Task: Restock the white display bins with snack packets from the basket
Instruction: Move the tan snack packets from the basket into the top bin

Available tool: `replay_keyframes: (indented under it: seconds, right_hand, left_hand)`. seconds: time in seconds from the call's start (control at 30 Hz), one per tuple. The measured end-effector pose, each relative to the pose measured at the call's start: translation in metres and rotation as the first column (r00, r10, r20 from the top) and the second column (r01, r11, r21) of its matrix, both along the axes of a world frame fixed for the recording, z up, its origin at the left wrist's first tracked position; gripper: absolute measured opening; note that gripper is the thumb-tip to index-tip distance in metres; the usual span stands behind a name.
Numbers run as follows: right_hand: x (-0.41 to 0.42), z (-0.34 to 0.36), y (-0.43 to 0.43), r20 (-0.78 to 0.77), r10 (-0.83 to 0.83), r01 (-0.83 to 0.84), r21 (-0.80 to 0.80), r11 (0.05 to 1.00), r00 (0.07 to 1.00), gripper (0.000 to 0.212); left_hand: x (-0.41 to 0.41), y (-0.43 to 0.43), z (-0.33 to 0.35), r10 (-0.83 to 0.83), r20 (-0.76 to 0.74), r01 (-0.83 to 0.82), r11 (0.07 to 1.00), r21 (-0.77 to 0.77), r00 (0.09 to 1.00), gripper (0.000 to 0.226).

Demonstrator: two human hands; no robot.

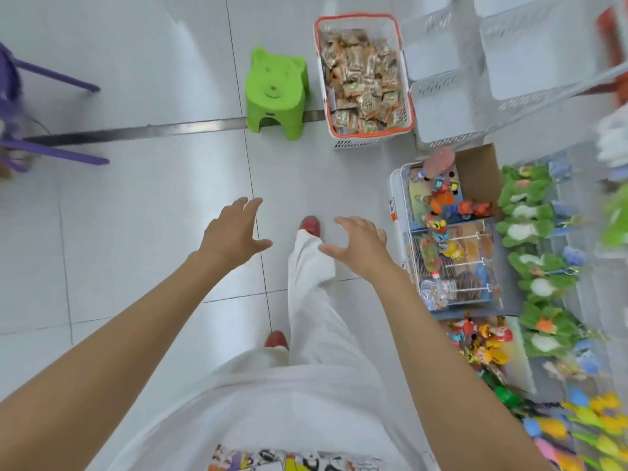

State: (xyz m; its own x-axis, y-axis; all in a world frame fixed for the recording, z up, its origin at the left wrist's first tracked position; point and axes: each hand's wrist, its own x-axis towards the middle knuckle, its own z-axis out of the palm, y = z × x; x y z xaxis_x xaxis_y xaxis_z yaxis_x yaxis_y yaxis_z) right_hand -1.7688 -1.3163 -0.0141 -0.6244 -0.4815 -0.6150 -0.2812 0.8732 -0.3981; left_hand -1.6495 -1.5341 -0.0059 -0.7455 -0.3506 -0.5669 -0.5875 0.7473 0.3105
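A white basket with an orange rim stands on the tiled floor at the top, heaped with several brown and orange snack packets. To its right stand empty white display bins with slotted walls. My left hand and my right hand are stretched out in front of me above the floor, well short of the basket. Both hold nothing, with fingers spread and relaxed.
A green bear-shaped stool sits just left of the basket. Purple chair legs stick in from the left. On the right are shelves with toy figures, green plush toys and a cardboard box. My legs and red shoes are below.
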Motion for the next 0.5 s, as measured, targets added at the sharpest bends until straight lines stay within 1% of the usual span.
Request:
replay_keyframes:
  seconds: [0.1,0.27,0.4,0.5]
  right_hand:
    - [-0.073,-0.008,-0.054,0.034,0.035,-0.034,-0.016,0.999,0.999,0.070]
    - [-0.181,0.006,-0.132,0.012,0.083,-0.083,0.013,0.996,0.997,0.074]
    - [-0.252,0.010,-0.189,0.001,0.068,-0.068,-0.002,0.998,0.998,0.075]
    - [-0.297,0.004,-0.230,-0.029,0.047,-0.048,-0.008,0.999,0.998,0.073]
  left_hand:
    - [-0.063,-0.049,0.005,0.083,0.020,-0.082,0.997,-0.002,0.996,0.083]
    - [-0.165,-0.126,0.024,0.106,0.027,-0.106,0.994,-0.019,0.994,0.084]
    - [-0.247,-0.189,0.029,0.092,-0.003,-0.092,0.996,-0.023,0.996,0.085]
    - [-0.308,-0.240,0.022,0.037,-0.047,-0.038,0.999,-0.026,0.998,0.086]
